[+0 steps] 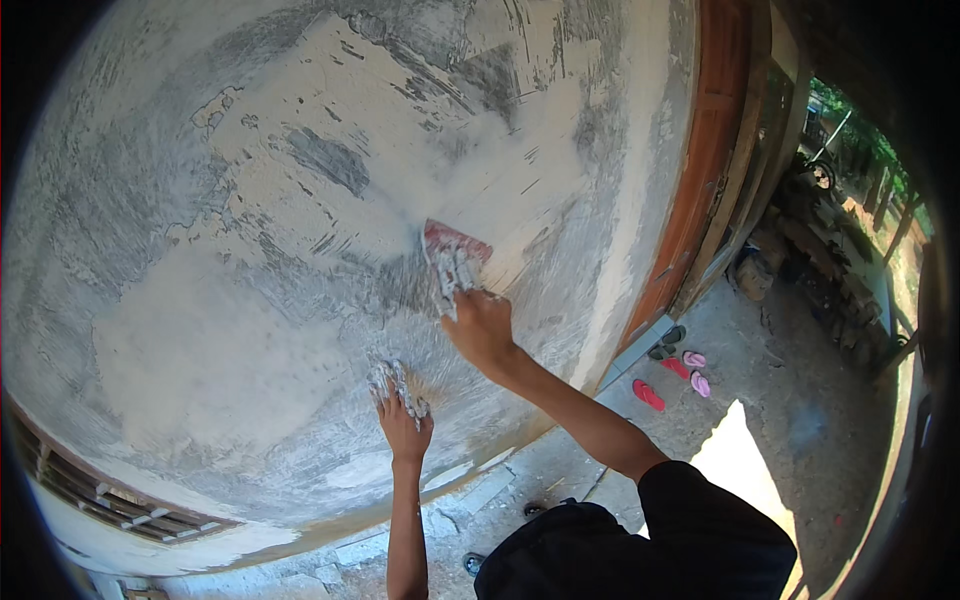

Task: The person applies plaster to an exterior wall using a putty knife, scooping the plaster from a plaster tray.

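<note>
1. A red sheet (462,238), maybe sandpaper, lies against the grey-white wall (215,350), near the middle of the view.
2. The right hand (480,322) holds it under whitened fingers; the visible part extends up beyond the fingertips. Its far edge slants down to the right; its long axis I cannot tell, because fingers cover the rest.
3. The left hand (404,425) is lower left, farther from the sheet, with fingers spread on the wall and holding nothing visible.
4. At right are a brown door (712,130) and red slippers (648,394).
</note>
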{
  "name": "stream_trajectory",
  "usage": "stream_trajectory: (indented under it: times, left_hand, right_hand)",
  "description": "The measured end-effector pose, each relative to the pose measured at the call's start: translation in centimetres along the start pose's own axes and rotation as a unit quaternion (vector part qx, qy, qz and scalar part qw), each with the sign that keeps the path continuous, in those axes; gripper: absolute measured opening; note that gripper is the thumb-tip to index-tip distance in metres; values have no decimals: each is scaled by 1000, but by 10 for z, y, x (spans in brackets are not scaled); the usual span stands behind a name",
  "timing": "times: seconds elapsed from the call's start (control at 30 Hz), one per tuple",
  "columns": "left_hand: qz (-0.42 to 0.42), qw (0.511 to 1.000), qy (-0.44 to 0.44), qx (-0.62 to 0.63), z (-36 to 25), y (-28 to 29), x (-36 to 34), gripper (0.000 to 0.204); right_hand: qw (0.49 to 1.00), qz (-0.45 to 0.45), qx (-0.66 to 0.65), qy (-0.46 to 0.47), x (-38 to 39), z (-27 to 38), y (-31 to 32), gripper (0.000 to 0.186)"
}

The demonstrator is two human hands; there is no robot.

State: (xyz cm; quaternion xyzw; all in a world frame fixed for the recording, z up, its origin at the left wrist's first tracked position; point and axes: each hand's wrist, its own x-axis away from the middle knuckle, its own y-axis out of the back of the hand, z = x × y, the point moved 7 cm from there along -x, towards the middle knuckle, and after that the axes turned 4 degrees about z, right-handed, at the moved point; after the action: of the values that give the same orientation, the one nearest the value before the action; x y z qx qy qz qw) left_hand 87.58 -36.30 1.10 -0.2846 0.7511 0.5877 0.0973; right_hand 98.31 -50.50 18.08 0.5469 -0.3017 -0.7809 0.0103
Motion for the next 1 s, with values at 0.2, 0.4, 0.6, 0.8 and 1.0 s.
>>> stream_trajectory:
  times: [0.2,0.4,0.6,0.8,1.0]
  left_hand:
    - [-13,996,-80,-45,9,12,7,65]
    - [31,991,-125,-27,1,17,9,62]
    - [59,991,-120,-22,12,14,14,62]
    - [79,983,-148,-72,33,10,23,62]
    - [98,980,-157,-71,26,5,26,62]
  right_hand:
    - [988,8,-120,-93,34,20,26,17]
    - [940,-180,-71,-282,-39,-153,98,19]
    - [982,-59,5,-180,41,-40,-26,20]
    - [972,-3,-117,-205,70,2,-3,15]
    - [945,-166,-139,-243,-45,-91,60,11]
